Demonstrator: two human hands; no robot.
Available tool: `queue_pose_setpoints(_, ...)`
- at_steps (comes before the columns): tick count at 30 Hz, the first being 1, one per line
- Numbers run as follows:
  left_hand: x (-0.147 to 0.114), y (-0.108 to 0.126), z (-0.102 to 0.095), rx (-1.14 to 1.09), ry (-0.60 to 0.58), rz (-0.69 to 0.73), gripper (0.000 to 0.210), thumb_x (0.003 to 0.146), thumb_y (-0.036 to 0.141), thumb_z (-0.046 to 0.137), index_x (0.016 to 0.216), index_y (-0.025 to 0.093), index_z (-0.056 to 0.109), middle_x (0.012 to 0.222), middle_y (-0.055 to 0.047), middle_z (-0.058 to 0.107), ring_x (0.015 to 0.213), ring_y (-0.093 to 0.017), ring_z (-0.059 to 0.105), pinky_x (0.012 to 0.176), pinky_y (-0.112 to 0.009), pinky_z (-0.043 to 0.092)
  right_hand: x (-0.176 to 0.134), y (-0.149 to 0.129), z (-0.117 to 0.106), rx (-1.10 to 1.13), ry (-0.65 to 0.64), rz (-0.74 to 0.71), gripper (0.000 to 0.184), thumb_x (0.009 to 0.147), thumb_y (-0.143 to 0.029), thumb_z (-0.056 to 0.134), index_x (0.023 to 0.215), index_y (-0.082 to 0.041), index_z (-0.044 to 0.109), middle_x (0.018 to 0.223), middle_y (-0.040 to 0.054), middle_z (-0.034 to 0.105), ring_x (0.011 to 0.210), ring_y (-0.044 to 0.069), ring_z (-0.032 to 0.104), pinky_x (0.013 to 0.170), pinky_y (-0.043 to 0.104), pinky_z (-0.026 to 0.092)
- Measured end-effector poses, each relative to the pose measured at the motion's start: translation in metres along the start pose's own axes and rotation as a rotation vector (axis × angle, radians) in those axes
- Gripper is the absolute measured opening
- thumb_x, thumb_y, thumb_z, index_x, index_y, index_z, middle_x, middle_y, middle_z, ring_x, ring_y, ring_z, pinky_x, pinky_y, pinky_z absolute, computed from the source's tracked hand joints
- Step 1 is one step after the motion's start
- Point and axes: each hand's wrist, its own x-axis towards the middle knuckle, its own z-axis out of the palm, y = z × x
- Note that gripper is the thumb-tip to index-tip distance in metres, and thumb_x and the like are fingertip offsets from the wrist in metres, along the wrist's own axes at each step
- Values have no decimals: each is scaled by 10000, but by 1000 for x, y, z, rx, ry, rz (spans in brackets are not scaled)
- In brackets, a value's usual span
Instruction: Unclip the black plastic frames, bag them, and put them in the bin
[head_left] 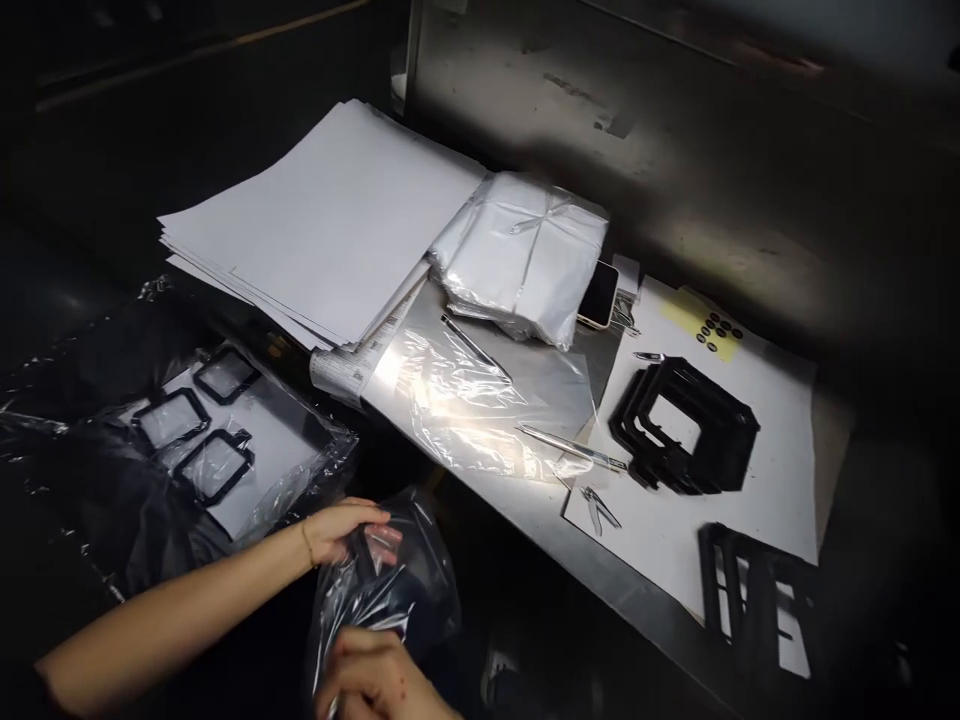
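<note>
Just beyond the near table edge, my left hand [349, 532] grips a clear plastic bag [427, 575], with some of its fingers showing through the film. A dark bar, perhaps part of a black frame, shows by those fingers, but its shape is mostly hidden. Lower down, my right hand [382, 675] has its fingers curled closed at the same bag. To the left, three black rectangular frames [214, 470] in clear film rest on a white sheet [281, 455] inside a large plastic liner [142, 540].
On the metal table [600, 560] lie a paper stack [322, 220], a tied bundle of plastic bags [525, 250], a phone [598, 295], a pen [476, 350], a metal tool [570, 447], nippers [598, 510], stacked black frames [727, 430] and more frames [757, 590] at right.
</note>
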Motion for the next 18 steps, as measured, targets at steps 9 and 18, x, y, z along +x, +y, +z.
queue_pose_setpoints(9,-67,-30,-49,-656,233,364,153,831,133,447,930,96,557,875,-43,643,688,-97,616,616,-231,509,37,36,-26,333,233,266,137,676,-312,612,634,-190,658,683,38,596,710,169,550,760,292,407)
queue_pose_setpoints(18,-83,-42,-98,-675,378,605,290,756,130,563,1042,154,516,1058,-82,621,905,-238,608,762,-383,495,158,21,-7,494,233,473,336,705,-337,586,993,-189,497,910,48,630,873,193,582,798,326,421)
